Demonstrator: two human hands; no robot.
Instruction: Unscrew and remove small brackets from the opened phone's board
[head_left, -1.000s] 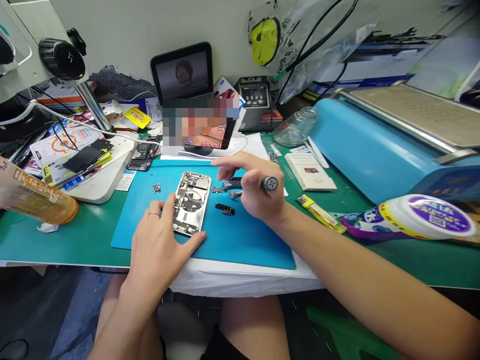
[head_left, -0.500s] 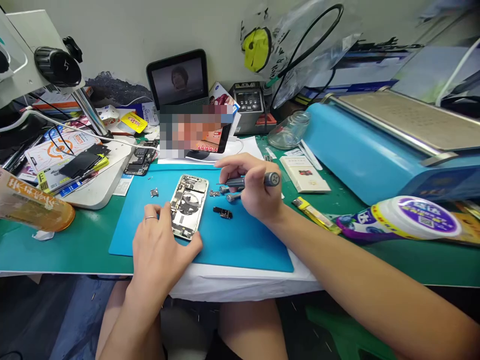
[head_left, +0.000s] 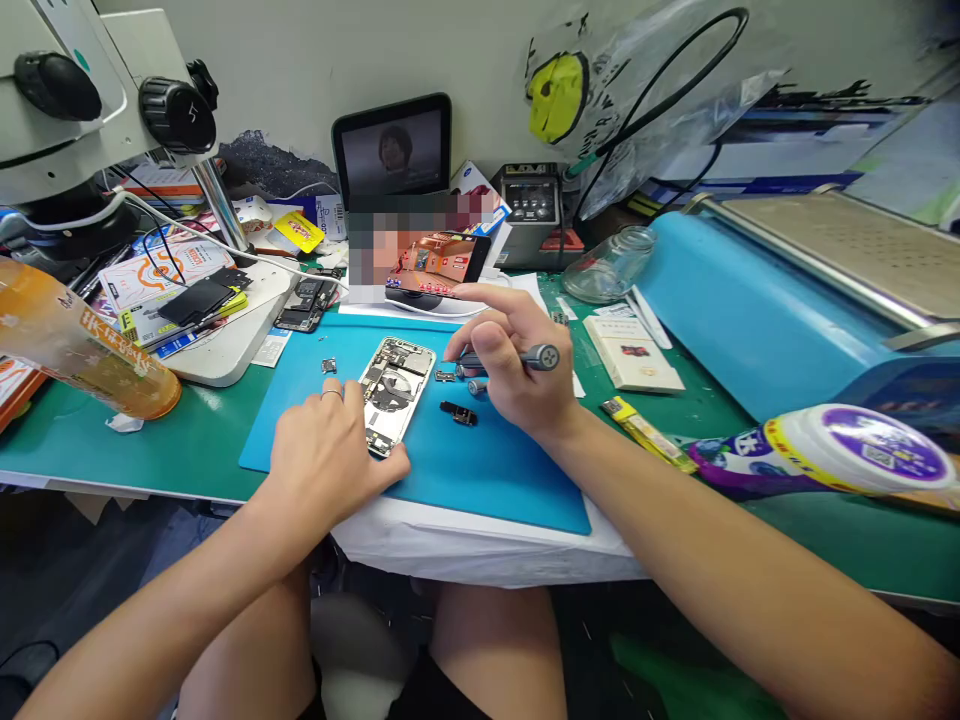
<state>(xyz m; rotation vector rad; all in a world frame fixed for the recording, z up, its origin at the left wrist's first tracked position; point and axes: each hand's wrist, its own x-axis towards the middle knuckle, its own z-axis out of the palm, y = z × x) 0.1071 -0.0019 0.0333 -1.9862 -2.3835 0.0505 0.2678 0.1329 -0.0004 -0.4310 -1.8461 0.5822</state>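
An opened smartphone (head_left: 399, 388) lies on a blue mat (head_left: 510, 490), its inner parts showing. My left hand (head_left: 322, 445), with a ring on one finger, grips its lower left side between fingers and thumb. My right hand (head_left: 529, 385) is closed around a grey screwdriver (head_left: 540, 357), held nearly level to the right of the phone; its tip is hard to make out. Below those fingers, another screwdriver (head_left: 478, 386) shows in part. Small phone parts rest nearby: a dark module (head_left: 458, 413), a metal piece (head_left: 444, 376) and another small piece (head_left: 329, 366) left of the phone.
Behind the mat, a second phone (head_left: 439, 265) leans in front of a screen (head_left: 394, 150). At left are a microscope stand (head_left: 217, 205) and an orange drink cup (head_left: 90, 345). A glass jar (head_left: 611, 265), white box (head_left: 634, 355), tub (head_left: 855, 445) and blue machine (head_left: 750, 320) line the right.
The camera view has turned, so the scene sits further right in the picture. Both hands keep about the same places by the phone, with the screwdriver still in my right hand.
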